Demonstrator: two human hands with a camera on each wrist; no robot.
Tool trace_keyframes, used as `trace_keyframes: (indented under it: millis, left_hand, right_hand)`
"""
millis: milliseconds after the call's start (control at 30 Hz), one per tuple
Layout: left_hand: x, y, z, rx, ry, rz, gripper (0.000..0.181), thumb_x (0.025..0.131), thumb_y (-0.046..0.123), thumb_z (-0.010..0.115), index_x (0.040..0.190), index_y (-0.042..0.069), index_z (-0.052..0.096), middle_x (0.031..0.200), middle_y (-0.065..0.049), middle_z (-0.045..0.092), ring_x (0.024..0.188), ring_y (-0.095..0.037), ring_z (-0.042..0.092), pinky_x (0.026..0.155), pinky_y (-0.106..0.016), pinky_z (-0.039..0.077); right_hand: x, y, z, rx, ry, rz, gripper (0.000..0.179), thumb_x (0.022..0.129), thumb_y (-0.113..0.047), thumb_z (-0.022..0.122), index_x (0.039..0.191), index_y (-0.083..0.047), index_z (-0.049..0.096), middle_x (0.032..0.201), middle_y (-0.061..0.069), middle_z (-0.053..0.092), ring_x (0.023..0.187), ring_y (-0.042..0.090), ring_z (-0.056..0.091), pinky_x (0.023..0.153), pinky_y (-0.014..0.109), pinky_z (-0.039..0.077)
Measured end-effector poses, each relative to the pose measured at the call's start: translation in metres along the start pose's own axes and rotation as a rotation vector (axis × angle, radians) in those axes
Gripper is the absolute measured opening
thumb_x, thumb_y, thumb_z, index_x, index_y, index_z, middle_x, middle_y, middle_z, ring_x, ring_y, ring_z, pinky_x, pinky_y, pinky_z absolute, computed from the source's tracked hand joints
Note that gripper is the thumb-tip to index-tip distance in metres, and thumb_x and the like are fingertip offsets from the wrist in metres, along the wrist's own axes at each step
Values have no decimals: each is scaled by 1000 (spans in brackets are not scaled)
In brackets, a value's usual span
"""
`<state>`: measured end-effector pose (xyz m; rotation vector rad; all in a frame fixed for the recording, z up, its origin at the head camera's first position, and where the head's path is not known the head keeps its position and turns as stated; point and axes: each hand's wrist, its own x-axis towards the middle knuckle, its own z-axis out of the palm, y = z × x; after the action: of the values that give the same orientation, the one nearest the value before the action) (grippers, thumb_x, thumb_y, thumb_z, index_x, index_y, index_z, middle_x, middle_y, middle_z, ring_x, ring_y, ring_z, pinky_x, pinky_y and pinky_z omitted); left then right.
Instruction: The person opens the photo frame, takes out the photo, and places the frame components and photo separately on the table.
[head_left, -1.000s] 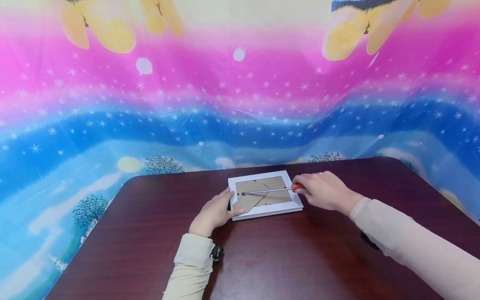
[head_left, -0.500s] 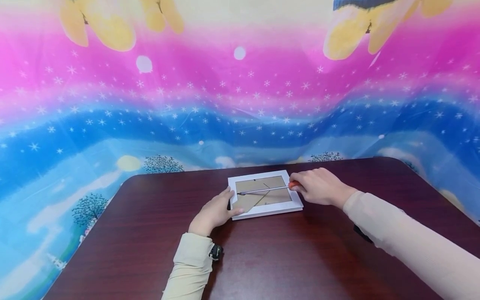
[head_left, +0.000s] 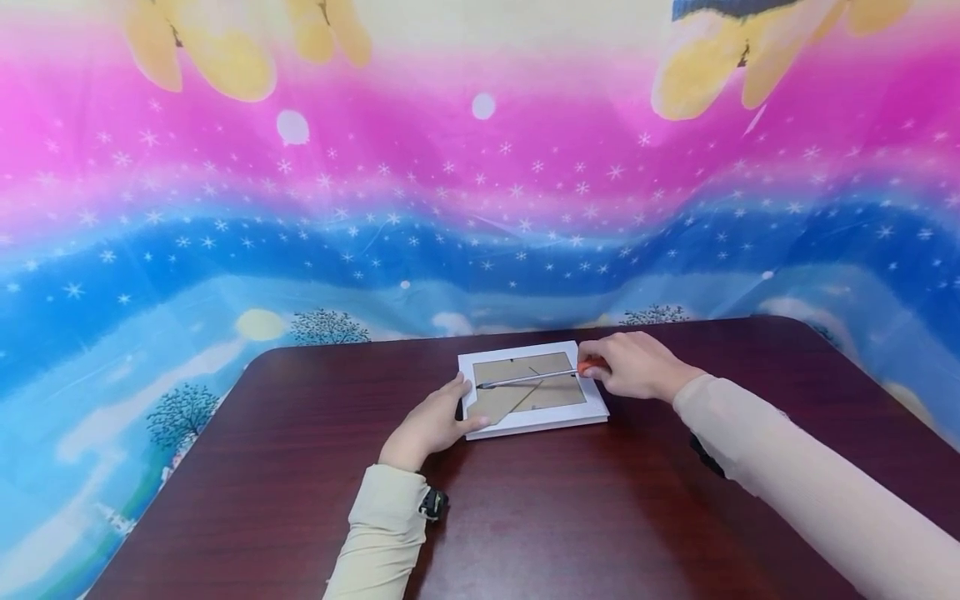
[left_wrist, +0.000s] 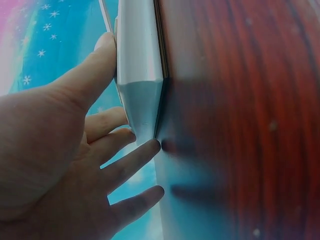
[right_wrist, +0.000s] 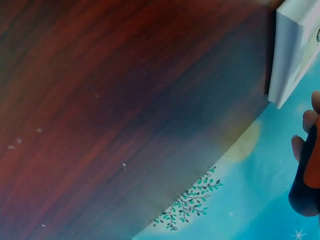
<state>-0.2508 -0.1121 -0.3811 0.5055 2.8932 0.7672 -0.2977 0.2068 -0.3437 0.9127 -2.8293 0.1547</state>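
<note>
A white picture frame [head_left: 592,412] lies on the table with its brown backing board [head_left: 558,395] facing up. A brown flap [head_left: 491,410] overlaps its lower left corner. My right hand [head_left: 641,367] grips the orange and black handle of a screwdriver [head_left: 528,380], laid low across the backing. Its dark tip is by the left inner edge, at a small black spot too small to make out. My left hand [head_left: 427,423] is at the frame's left end. In the left wrist view, the thumb [left_wrist: 95,67] rests against the frame and the fingers [left_wrist: 132,167] are spread and mostly straight.
A dark red-brown wooden table [head_left: 540,525] carries the frame near its far edge. Behind it hangs a pink and blue printed cloth [head_left: 420,208] with snowflakes and trees. A black band [head_left: 433,504] is on the left wrist.
My right hand has shifted a little left and away from me. The screwdriver's tip has slid left, up to the inner edge of the frame. My left hand keeps its place.
</note>
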Motion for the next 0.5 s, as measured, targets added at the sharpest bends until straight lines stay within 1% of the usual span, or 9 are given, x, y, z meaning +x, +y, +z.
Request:
trace_keyframes:
  millis: [200, 267, 400, 500]
  left_hand:
    - [0, 2, 0, 4, -9, -4, 71, 95, 35, 67, 149, -1, 40, 159, -18, 27, 145, -32, 30, 113, -48, 31]
    - [0, 2, -1, 3, -7, -2, 70, 95, 34, 68, 149, -1, 40, 159, -18, 26, 145, -32, 29, 113, -48, 31]
    - [1, 3, -1, 0, -4, -4, 70, 95, 34, 68, 149, -1, 40, 160, -18, 26, 145, -32, 29, 114, -47, 30]
    - [1, 2, 0, 3, -5, -7, 70, 95, 35, 67, 149, 0, 40, 160, -18, 26, 145, -32, 29, 114, -47, 30]
  right_hand:
    - [4, -3, -8, -58, 6, -32, 10, 90, -17, 68, 93, -26, 66, 69, -12, 54, 56, 11, 44, 53, 30, 38]
    - [7, -6, -15, -82, 10, -56, 9, 89, -16, 68, 90, -24, 65, 68, -11, 53, 54, 11, 44, 51, 30, 38]
    - [15, -11, -29, -109, 16, -122, 15, 87, -11, 68, 80, -22, 60, 63, -12, 51, 51, 10, 43, 48, 30, 38]
    - [20, -18, -37, -134, 17, -167, 16, 86, -10, 68, 78, -21, 59, 62, -13, 52, 49, 9, 43, 47, 29, 40]
